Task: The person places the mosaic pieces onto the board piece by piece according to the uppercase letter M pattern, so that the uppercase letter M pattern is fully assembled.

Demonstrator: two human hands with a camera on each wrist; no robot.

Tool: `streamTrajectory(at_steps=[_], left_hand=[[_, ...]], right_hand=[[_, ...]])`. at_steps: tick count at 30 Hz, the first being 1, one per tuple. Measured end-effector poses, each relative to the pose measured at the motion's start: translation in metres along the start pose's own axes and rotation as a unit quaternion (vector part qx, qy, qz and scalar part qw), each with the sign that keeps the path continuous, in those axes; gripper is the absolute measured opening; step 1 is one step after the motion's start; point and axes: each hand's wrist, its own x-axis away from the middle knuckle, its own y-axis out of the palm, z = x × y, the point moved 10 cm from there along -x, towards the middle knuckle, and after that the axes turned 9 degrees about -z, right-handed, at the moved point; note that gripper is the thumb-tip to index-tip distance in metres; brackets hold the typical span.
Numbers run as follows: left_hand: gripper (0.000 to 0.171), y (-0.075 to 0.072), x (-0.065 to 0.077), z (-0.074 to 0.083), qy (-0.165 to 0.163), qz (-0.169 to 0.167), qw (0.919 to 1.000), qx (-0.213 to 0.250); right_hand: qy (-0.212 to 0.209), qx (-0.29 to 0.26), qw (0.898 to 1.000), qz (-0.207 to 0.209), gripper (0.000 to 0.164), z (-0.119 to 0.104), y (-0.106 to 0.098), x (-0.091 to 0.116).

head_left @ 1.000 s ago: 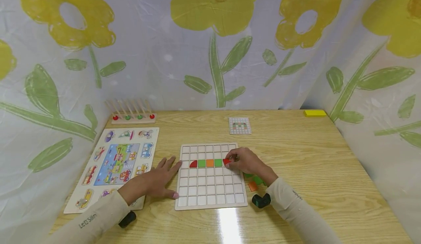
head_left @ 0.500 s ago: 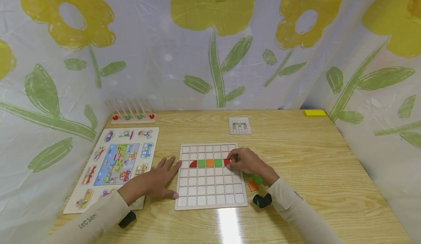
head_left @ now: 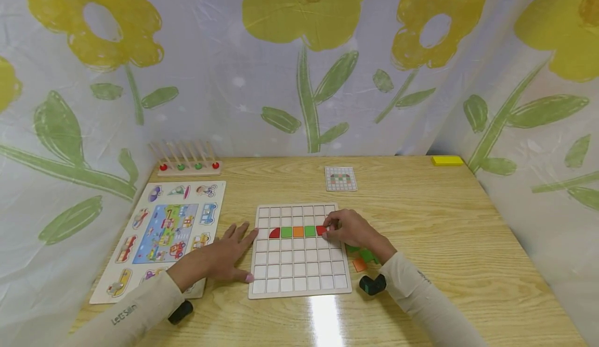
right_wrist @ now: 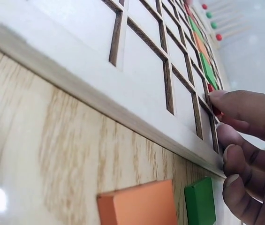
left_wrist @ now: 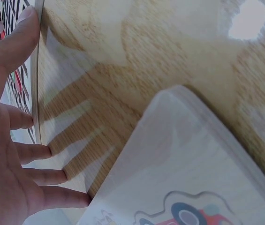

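One grid board (head_left: 299, 257) carries two red pieces (head_left: 274, 233), two green squares (head_left: 286, 232) and one orange square (head_left: 298, 231). Loose lie one orange tile (head_left: 359, 265) and several green tiles (head_left: 367, 256), too hidden to count. One pattern card (head_left: 341, 179), one puzzle board (head_left: 166, 232), one yellow block (head_left: 446, 161), one peg rack (head_left: 189, 171), two red beads (head_left: 216, 165), two green beads (head_left: 181, 167).

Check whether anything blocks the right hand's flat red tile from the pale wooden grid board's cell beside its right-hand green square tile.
Nothing visible does: the right hand holds the red tile at that cell of the board, beside the green square tile, though partly hiding the cell.
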Motion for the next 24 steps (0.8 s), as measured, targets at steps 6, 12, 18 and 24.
streamTrajectory(at_steps=[6, 12, 18, 24], left_hand=[[0.111, -0.0005, 0.0005, -0.0014, 0.000, 0.003, 1.0000, 0.000], [0.111, -0.0001, 0.0003, -0.0001, 0.003, 0.002, 1.0000, -0.004], [0.111, -0.0024, 0.0027, 0.0031, 0.012, 0.008, 0.9999, -0.004], [0.110, -0.0032, 0.0043, 0.0046, 0.010, 0.005, 0.9999, 0.000]], right_hand=[[0.000, 0.000, 1.000, 0.003, 0.010, -0.0013, -0.0007, -0.0005], [-0.004, 0.002, 1.000, 0.004, 0.007, -0.0027, -0.0019, -0.0006], [-0.011, -0.005, 1.000, 0.004, 0.007, -0.0035, -0.0044, 0.0009], [-0.034, -0.020, 0.999, 0.013, 0.008, -0.0026, -0.0087, 0.0034]])
